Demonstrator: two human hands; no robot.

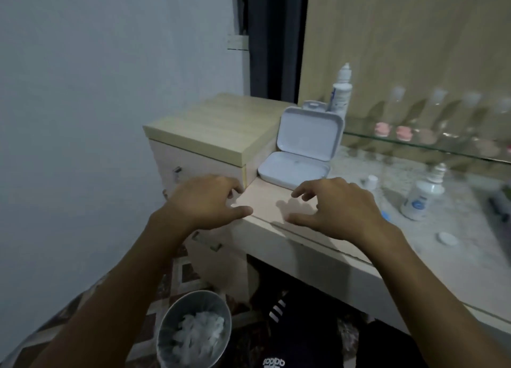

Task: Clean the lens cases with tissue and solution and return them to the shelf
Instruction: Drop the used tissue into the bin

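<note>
A white hinged lens case (300, 149) stands open on the pale counter (265, 204), its lid leaning back against a raised wooden block (213, 125). My left hand (204, 201) hovers at the counter's left corner with fingers loosely bent, holding nothing. My right hand (337, 210) hangs just in front of the case, fingers spread and slightly curled, also empty. A solution bottle (423, 196) stands to the right with its loose white cap (370, 181) beside it. A taller bottle (341, 93) stands behind the case. A white round lid (447, 239) and a blue piece (385, 217) lie near my right wrist.
A glass shelf (425, 143) at the right carries clear bottles and pink lens cases (392, 131). Below the counter a metal bin (193, 331) holds crumpled tissue. Drawers with handles (177, 171) sit under the wooden block. A grey wall fills the left side.
</note>
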